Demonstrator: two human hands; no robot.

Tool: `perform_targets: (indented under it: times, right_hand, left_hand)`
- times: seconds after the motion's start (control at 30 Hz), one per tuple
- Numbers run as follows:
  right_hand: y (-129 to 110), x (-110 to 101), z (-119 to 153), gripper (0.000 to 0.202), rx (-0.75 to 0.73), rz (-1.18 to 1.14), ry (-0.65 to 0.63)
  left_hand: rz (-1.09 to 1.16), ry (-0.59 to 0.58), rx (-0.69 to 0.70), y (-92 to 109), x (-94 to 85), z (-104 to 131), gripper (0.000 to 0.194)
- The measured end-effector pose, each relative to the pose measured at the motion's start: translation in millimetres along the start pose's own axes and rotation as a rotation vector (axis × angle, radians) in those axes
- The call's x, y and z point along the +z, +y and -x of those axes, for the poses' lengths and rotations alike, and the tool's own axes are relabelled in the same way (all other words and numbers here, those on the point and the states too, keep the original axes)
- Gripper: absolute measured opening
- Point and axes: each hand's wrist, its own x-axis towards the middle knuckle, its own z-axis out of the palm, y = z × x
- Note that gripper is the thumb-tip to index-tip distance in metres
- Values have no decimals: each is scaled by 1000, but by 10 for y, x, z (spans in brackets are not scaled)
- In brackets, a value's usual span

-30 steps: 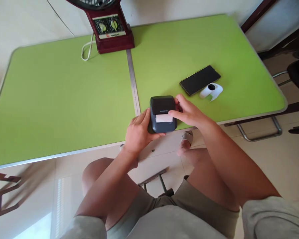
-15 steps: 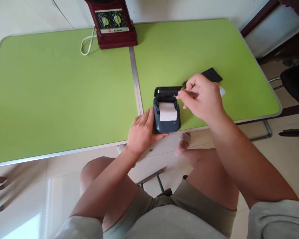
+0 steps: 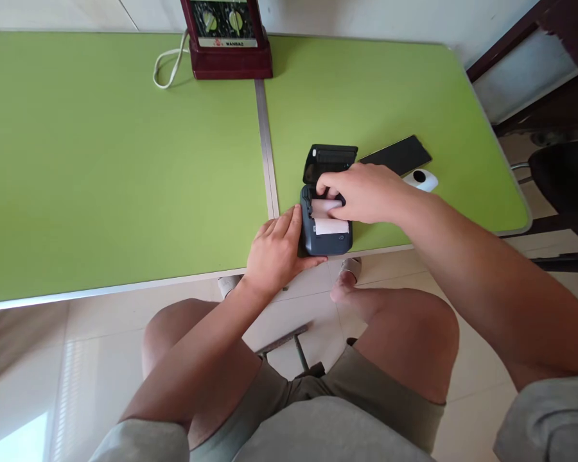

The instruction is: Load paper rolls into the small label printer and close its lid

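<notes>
In the head view, the printer (image 3: 328,246) sits at the near edge of the green table (image 3: 125,167), its lid (image 3: 334,154) raised. The left hand (image 3: 273,253) clasps its near left corner, fingers along the side and thumb across the front. The right hand (image 3: 361,192) reaches in from the right, fingers bent around the paper (image 3: 322,206); whether they pinch it, I cannot tell. The phone (image 3: 401,154) and a white gadget (image 3: 427,182) lie just beyond the right wrist.

The printer could tip or slide off the edge if the left hand slackens while the right tugs toward the body. A skewed pull might crease or tear the paper. The lid might drop onto the fingers if the knuckles knock it, and a careless wrist could shove the gadget.
</notes>
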Motion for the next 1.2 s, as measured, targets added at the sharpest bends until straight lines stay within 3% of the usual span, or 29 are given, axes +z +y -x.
perform_targets:
  times: [0.1,0.17,0.23,0.33,0.47,0.7,0.9,1.0,1.1,1.2]
  right_hand:
    - [33,-161,203,39,58,-159,11]
    - [112,-187,403,46,141,-395,118]
    - [235,-85,581,44,231,-750,326]
    - [423,257,720,39,315,-1104,498]
    - [517,633,709,29,345,-857,608]
    - [520,590,534,23,224,-209,659]
    - [568,645,526,40,179,-134,629]
    - [636,553,712,45,139,-88,786]
    - [885,456,871,47,211,9,1007]
    - [1204,473,872,61,311,-10,999]
  left_hand:
    - [-8,6,-1,24,-12,-3,110]
    - [-25,3,-10,45,-22,-5,109]
    - [-43,-5,-18,61,-29,-8,110]
    - [-59,-13,-21,64,-27,-12,114]
    - [-35,-16,-31,35,-11,-10,114]
    - [-19,-11,-11,16,-11,-7,111]
    - [-38,-23,-40,35,-22,-14,107]
    - [-28,-18,-31,21,-14,-11,110]
    - [-36,-4,-27,5,-4,-6,110]
    - [-59,23,-15,-5,5,-7,108]
